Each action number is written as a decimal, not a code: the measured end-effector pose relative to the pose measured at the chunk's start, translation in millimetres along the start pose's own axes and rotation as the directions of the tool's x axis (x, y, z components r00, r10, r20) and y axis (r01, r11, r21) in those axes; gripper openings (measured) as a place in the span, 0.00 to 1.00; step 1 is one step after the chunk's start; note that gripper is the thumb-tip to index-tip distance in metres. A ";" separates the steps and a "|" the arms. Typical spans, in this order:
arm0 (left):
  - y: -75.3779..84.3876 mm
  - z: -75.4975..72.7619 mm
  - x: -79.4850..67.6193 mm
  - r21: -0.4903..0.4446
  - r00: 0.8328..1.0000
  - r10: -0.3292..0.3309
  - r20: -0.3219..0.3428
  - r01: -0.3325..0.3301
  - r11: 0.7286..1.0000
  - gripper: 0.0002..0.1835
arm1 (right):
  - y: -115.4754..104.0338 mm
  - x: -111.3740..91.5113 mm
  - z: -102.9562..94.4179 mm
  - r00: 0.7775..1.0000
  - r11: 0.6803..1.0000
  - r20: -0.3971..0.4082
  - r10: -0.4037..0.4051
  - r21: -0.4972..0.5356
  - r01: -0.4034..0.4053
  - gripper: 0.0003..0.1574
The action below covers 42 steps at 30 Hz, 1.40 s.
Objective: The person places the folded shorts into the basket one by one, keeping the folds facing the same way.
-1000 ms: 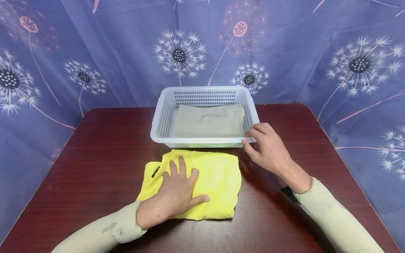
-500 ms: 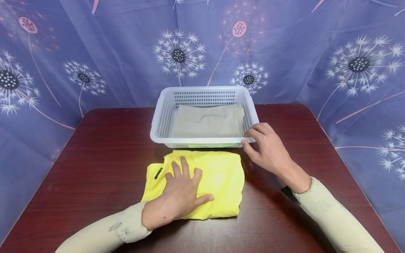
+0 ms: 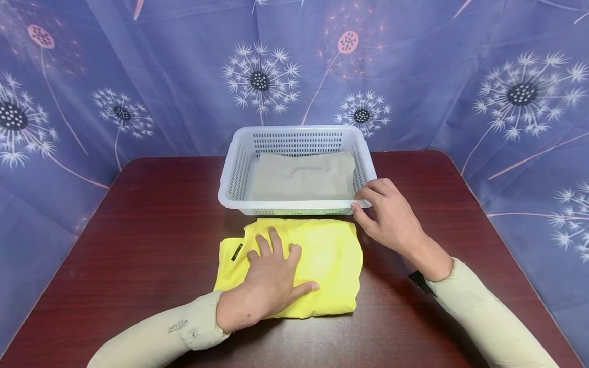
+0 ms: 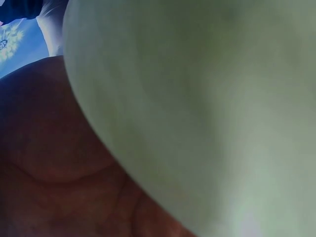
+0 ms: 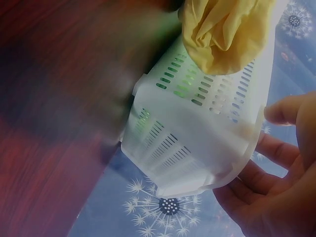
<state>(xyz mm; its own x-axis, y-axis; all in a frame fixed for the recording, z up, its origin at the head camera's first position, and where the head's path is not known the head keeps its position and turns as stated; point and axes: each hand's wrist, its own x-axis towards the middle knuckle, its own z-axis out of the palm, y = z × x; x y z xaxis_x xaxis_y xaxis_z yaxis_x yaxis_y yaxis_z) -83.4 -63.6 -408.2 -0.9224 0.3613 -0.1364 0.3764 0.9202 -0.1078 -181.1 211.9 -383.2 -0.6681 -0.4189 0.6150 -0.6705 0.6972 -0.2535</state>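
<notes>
A folded yellow garment (image 3: 326,260) with a small black label lies on the table in front of the basket. My left hand (image 3: 271,283) rests flat on it, fingers spread. The left wrist view is mostly filled by a pale blurred surface, with dark skin (image 4: 44,128) beside it. At the near right corner of the white perforated plastic basket (image 3: 294,204), my right hand (image 3: 391,217) pinches the rim between thumb and fingers. The right wrist view shows this grip on the basket (image 5: 197,118) from the side, with rounded folds of the yellow garment (image 5: 222,44) close by.
Inside the basket lies a folded grey-beige cloth (image 3: 303,176), and something green shows through the basket's lower holes. The dark red wooden table (image 3: 152,214) runs back to a blue curtain (image 3: 184,76) printed with dandelions.
My left hand and the yellow garment under it have slid together to the right along the table. The right hand and the basket have stayed in place.
</notes>
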 end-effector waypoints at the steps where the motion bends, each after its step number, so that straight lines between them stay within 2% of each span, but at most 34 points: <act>1: 0.6 -0.2 0.3 0.002 1.000 0.000 -0.001 0.000 1.000 0.51 | -0.1 0.0 0.0 1.000 1.000 0.001 -0.001 0.000 0.001 0.06; 17: 6.6 -0.7 2.1 0.035 1.000 -0.004 -0.008 0.004 0.999 0.51 | -0.3 0.1 0.0 1.000 1.000 0.011 0.012 0.007 -0.012 0.06; 28: 6.1 0.1 2.6 0.016 1.000 -0.005 -0.021 0.005 1.000 0.51 | 0.2 -0.1 -1.0 1.000 1.000 0.012 0.012 0.013 -0.012 0.05; 42: 1.9 0.5 1.5 -0.085 1.000 -0.009 -0.007 0.009 0.996 0.50 | 0.0 -1.4 -1.0 1.000 0.999 0.007 0.023 0.031 -0.023 0.05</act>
<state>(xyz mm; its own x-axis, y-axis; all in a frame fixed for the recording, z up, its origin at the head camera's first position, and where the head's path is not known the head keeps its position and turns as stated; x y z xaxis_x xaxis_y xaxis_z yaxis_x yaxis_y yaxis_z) -84.0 -61.4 -409.1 -0.9265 0.3536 -0.1288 0.3595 0.9328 -0.0245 -179.8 213.1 -383.4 -0.6852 -0.4070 0.6040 -0.6648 0.6884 -0.2903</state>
